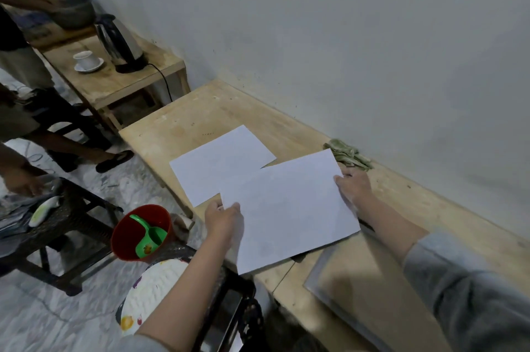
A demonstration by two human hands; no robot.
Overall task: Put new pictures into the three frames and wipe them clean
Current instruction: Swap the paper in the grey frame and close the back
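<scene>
I hold a white sheet (289, 214) over the wooden bench (206, 113). My left hand (223, 222) pinches its near-left edge, thumb on top. My right hand (354, 187) grips its far-right corner. A second white sheet (212, 164) lies flat on the bench, partly under the held one. A dark frame edge (298, 258) peeks out beneath the held sheet. A glass or backing panel (344, 285) lies on the bench at the near right. A crumpled green cloth (348, 154) sits by the wall.
A red bucket (126, 234) with a green scoop (147, 238) stands on the floor to the left. A kettle (119, 43) and a white cup (86, 60) are on a low table. Other people stand at the far left beside a dark stool (66, 225).
</scene>
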